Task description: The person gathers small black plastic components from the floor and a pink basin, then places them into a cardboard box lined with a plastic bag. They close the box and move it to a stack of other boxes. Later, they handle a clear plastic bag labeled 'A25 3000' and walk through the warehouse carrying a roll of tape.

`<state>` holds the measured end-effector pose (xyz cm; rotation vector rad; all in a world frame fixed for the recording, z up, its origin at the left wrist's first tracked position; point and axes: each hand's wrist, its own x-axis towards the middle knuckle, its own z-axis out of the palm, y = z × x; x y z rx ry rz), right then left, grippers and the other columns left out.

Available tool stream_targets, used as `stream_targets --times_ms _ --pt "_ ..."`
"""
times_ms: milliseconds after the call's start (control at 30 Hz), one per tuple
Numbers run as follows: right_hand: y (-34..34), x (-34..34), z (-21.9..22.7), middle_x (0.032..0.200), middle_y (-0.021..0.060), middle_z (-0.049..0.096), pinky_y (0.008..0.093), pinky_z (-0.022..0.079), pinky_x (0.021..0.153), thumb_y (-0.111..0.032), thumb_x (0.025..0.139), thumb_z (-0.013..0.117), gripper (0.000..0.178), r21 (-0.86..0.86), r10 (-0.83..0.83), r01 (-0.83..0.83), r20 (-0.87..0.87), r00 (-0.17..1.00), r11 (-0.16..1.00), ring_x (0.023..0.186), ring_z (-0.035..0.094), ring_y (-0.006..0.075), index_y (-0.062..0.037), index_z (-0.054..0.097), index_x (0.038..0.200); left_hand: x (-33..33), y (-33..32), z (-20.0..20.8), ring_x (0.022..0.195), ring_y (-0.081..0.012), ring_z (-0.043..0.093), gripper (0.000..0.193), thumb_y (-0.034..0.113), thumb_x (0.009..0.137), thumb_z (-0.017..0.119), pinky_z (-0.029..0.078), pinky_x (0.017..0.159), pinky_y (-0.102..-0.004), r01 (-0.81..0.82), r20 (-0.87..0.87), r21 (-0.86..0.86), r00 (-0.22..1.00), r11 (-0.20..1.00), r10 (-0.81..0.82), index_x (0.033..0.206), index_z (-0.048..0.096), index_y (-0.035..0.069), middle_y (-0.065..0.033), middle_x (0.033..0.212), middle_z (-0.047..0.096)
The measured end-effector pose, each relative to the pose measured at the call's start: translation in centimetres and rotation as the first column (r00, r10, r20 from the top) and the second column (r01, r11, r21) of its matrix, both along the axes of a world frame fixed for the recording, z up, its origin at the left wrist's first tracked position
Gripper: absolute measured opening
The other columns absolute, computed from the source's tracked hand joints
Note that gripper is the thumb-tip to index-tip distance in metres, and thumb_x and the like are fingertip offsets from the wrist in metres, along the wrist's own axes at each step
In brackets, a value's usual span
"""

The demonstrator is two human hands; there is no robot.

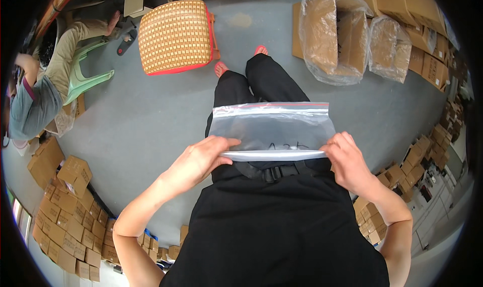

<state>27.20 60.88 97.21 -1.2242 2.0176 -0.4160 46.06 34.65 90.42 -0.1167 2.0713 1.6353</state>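
A clear zip-lock bag (274,126) with a red line along its far edge is stretched flat in front of my waist. Its near edge is folded or rolled over into a whitish strip. At the left end of that strip my left hand (204,156) pinches the plastic, thumb below and index finger lying across the top. My right hand (347,159) grips the right end with curled fingers. A few small dark marks or thin dark things show near the fold; I cannot tell which. A black strap with a buckle (272,174) crosses my waist just behind the bag.
A stool with a woven checked cushion (176,35) stands ahead to the left. Another person (37,106) sits far left beside a green plastic stool (83,76). Plastic-wrapped cartons (332,35) are at the far right. Stacked cardboard boxes (70,221) fill the lower left; more line the right.
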Motion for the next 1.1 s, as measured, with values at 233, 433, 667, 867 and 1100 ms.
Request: stream_targets --times_ms 233,433,667,867,1100 --pt "-1.0 -1.5 -1.2 0.075 0.0116 0.049 0.0351 0.043 0.067 0.0 0.082 0.053 0.014 0.413 -0.326 0.142 0.42 0.847 0.9 0.072 0.052 0.0285 -0.0041 0.051 0.096 0.2 -0.5 -1.6 0.088 -0.025 0.05 0.033 0.028 0.084 0.058 0.045 0.074 -0.0378 0.054 -0.083 -0.085 0.995 0.995 -0.061 0.108 0.058 0.006 -0.0071 0.09 0.051" --pt "-0.6 -1.6 -0.2 0.095 0.0082 0.046 0.0374 0.04 0.083 -0.015 0.076 0.068 0.03 0.227 -0.012 -0.077 0.365 0.931 0.971 0.092 0.048 0.0267 -0.0022 0.054 0.099 0.4 -0.5 1.1 0.087 -0.0251 0.048 0.046 0.036 0.074 0.062 0.046 0.073 -0.0371 0.143 -0.037 -0.169 0.988 0.975 -0.151 0.109 0.059 0.005 -0.0082 0.093 0.047" --pt "-0.2 -1.6 -1.7 0.086 0.0102 0.055 0.0371 0.039 0.081 -0.012 0.08 0.061 0.02 0.122 0.058 -0.093 0.263 0.963 0.988 0.093 0.051 0.029 -0.0061 0.056 0.099 2.7 0.4 0.4 0.079 -0.028 0.055 0.032 0.021 0.082 0.06 0.047 0.071 -0.0375 -0.094 -0.215 -0.162 0.975 0.982 0.058 0.108 0.053 0.004 -0.011 0.082 0.054" --pt "-0.8 -4.1 -4.5 0.088 0.005 0.059 0.029 0.041 0.077 -0.016 0.087 0.056 0.017 0.394 -0.276 0.003 0.639 0.718 0.919 0.086 0.053 0.0154 -0.0054 0.058 0.101 2.4 1.4 0.8 0.087 -0.0258 0.053 0.027 0.026 0.086 0.056 0.046 0.074 -0.0376 -0.114 -0.324 -0.39 0.946 0.914 -0.02 0.104 0.054 0.006 -0.0095 0.09 0.053" --pt "-3.4 -7.2 -7.9 0.101 0.0133 0.06 0.0354 0.043 0.087 -0.02 0.088 0.051 0.027 0.152 0.129 -0.261 0.578 0.806 0.953 0.099 0.056 0.0269 -0.0055 0.058 0.109 1.0 0.2 -0.8 0.084 -0.0311 0.056 0.018 0.024 0.092 0.046 0.045 0.073 -0.042 -0.218 0.1 0.017 0.972 0.976 0.215 0.101 0.052 0.009 -0.0125 0.085 0.056"
